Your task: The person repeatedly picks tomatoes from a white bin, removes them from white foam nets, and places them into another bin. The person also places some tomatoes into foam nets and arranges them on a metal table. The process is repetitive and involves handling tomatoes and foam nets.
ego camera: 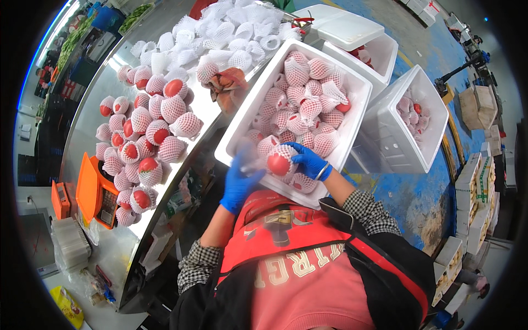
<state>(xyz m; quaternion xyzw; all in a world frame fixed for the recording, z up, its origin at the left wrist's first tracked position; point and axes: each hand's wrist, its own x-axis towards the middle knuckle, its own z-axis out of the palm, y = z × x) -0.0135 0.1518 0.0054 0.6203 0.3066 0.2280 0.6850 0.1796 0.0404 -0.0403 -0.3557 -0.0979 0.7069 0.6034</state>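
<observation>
Both of my hands wear blue gloves. At the near end of a white foam box (359, 119), my right hand (309, 161) is shut on a red tomato (279, 164) in a white foam net sleeve. My left hand (241, 181) is spread just left of that tomato, over the box's near left rim, its fingers blurred; I see nothing held in it. Many sleeved red tomatoes (310, 109) fill the box. More of them (158, 132) lie on the metal table to the left, beside a heap of loose white foam net sleeves (227, 33).
An orange scale (97, 194) stands on the metal table (123, 243) at the left. A crumpled orange-brown cloth or bag (229, 86) lies by the table's edge. Two more foam boxes (433, 136) with red produce stand at the right, one partly covered by a foam lid (346, 29).
</observation>
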